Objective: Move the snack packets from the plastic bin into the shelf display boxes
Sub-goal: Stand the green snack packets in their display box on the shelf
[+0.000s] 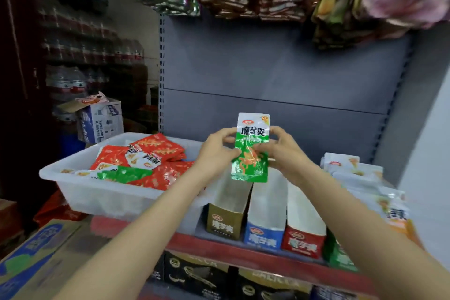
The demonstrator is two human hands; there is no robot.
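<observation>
Packet, green/white foil, upright.

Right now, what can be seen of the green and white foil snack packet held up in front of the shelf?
The green and white foil snack packet is a glossy, crinkled pouch, white at the top with black characters, green below with an orange picture. It is upright, tilted slightly, above the brown-fronted cardboard display box and the blue-fronted one. The left hand and right hand pinch its side edges.
</observation>
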